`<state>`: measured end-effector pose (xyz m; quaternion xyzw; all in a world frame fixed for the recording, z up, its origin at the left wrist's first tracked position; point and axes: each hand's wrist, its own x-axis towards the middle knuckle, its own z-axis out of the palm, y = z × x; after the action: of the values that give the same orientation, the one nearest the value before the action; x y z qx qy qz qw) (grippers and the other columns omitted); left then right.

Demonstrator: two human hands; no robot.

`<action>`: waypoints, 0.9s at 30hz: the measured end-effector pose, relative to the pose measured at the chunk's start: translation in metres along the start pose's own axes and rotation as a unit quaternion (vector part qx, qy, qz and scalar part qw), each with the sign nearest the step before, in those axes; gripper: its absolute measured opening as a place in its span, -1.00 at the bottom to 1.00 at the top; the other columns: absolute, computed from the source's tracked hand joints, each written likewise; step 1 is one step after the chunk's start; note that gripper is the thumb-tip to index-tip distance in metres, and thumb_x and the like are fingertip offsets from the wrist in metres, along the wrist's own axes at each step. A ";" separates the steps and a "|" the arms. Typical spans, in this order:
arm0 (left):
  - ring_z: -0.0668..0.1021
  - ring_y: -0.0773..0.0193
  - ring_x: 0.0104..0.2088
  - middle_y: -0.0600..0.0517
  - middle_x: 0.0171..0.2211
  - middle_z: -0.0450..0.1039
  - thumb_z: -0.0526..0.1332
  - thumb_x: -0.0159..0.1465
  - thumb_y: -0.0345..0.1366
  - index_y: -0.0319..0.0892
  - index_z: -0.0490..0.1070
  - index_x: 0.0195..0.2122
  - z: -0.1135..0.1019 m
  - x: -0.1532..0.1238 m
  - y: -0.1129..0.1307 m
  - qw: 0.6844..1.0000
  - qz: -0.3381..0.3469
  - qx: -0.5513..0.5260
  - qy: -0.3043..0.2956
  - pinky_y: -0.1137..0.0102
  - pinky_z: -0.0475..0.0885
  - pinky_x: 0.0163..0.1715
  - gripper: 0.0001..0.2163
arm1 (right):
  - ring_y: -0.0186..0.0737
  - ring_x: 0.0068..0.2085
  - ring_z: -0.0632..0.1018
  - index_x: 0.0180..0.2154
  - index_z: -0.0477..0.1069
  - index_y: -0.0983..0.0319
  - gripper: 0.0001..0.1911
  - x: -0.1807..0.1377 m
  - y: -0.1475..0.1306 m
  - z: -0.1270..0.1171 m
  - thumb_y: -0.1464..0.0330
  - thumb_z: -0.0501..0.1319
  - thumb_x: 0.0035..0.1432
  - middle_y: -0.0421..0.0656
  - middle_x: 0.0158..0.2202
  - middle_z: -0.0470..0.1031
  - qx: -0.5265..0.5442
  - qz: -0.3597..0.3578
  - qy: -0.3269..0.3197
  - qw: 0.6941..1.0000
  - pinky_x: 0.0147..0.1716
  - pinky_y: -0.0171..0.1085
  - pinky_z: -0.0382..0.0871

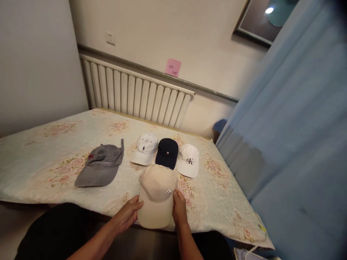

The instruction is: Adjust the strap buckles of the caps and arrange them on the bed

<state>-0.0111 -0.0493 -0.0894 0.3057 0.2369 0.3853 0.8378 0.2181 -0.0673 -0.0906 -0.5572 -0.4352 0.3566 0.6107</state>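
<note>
A beige baseball cap [155, 191] with a small striped logo is held between my two hands, its brim toward me. My left hand [129, 211] grips the left side of the brim, thumb on top. On the other side, my right hand [179, 207] is closed on the cap's right edge. Just beyond it stand a white cap [145, 148] with a small dark emblem, a navy cap [167, 152] and a white cap with black letters [189, 160] in a row. Farther left lies a grey cap [101, 166], its back strap sticking up.
The caps rest on a bed [222, 216] with a floral cover. Behind it are a white radiator [130, 90] and a wall with a pink note [173, 67]. A blue curtain [292, 126] hangs along the right side. My dark-clothed knees are at the bed's near edge.
</note>
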 end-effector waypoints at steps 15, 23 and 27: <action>0.46 0.02 0.07 -0.13 -0.05 0.51 0.33 0.11 -0.32 -0.19 0.38 0.00 -0.001 0.000 -0.001 1.000 0.008 0.002 -0.006 0.23 0.34 0.05 -0.60 | -0.13 -0.20 0.48 -0.14 0.50 0.24 -0.63 0.001 0.001 0.000 0.17 0.09 0.18 -0.06 -0.16 0.56 -0.014 -0.014 -0.011 1.000 -0.15 -0.22 0.32; 0.44 -0.01 0.10 -0.14 -0.01 0.49 0.33 0.10 -0.28 -0.18 0.38 0.01 0.002 -0.003 0.001 1.000 0.006 0.013 -0.001 0.19 0.34 0.06 -0.58 | -0.15 -0.19 0.48 -0.16 0.50 0.24 -0.63 0.002 0.000 0.000 0.15 0.09 0.18 -0.10 -0.19 0.56 -0.018 -0.006 -0.014 1.000 -0.16 -0.25 0.30; 0.42 -0.05 0.11 -0.16 0.01 0.48 0.35 0.08 -0.27 -0.19 0.38 0.01 0.002 -0.003 0.001 1.000 0.006 0.020 0.004 0.15 0.33 0.06 -0.55 | -0.13 -0.16 0.47 -0.14 0.49 0.24 -0.62 0.002 0.002 0.000 0.15 0.09 0.17 -0.09 -0.16 0.56 -0.013 -0.007 -0.017 1.000 -0.12 -0.24 0.30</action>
<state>-0.0123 -0.0521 -0.0873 0.3226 0.2465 0.3868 0.8280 0.2193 -0.0653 -0.0924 -0.5557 -0.4546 0.3559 0.5983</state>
